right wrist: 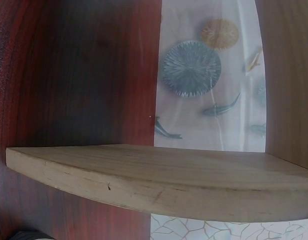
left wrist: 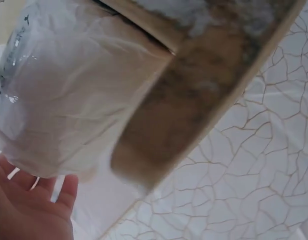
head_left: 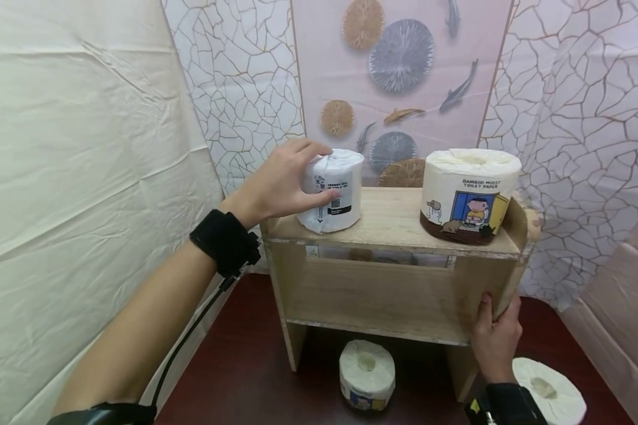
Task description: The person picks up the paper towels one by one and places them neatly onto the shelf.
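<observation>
A white-wrapped toilet roll (head_left: 345, 183) stands at the left end of a wooden shelf (head_left: 388, 218), on its top board. My left hand (head_left: 284, 183) grips this roll, thumb across the front and fingers over the top and far side. In the left wrist view the fingers (left wrist: 68, 192) curl at the wrapped roll (left wrist: 74, 95). Lower down, my right hand (head_left: 497, 342) holds the shelf's right side panel, thumb on the inner face. The right wrist view shows the panel's edge (right wrist: 159, 195), the hand itself being out of sight there.
A larger toilet roll with a cartoon print (head_left: 468, 198) stands on the top board's right end. Another roll (head_left: 367, 372) sits on the dark red table (head_left: 234, 366) below the shelf, and a third roll (head_left: 560, 392) lies right of my right hand. Patterned cloth hangs behind.
</observation>
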`<state>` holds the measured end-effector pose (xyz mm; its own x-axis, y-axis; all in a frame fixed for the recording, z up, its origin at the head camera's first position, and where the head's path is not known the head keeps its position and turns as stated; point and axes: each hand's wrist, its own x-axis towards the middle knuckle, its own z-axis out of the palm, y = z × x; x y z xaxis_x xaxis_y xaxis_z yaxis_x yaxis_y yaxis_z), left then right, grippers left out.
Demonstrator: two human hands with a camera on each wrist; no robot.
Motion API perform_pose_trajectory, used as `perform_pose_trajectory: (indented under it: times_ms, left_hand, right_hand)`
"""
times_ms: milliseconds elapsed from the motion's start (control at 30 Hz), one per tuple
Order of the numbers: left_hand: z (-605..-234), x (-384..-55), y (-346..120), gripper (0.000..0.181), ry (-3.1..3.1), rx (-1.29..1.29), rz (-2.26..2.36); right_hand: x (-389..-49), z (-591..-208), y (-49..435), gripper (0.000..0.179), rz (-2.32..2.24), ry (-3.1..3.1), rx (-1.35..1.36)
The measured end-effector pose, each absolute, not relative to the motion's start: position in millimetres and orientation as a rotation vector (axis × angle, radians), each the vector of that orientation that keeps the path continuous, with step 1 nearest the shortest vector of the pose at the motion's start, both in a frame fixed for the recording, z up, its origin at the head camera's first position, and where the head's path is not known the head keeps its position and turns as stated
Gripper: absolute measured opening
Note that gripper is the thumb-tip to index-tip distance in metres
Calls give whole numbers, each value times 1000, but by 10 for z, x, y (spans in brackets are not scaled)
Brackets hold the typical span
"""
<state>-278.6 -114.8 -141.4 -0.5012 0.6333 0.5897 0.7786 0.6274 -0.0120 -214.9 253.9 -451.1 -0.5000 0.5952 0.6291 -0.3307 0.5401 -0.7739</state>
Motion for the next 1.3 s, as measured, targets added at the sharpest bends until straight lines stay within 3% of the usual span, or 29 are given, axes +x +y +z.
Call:
perform_pose_trajectory:
  times_ms: [300,733,1300]
  left_hand:
    - [-1287,-2651,-934,75,-2296,-895,73]
    - [-1180,-2591,-574,76,-2396,-546,332]
    - [-1170,-2600,-341,73,-2525,-348,368]
  right_hand:
    - [-2148,-4510,2533,52,1133,-1744,-220]
    - [-2165,-4537,2542,50,1136,-1724,-198]
    - [-2156,-4520,2552,51,1146,-1711,-190]
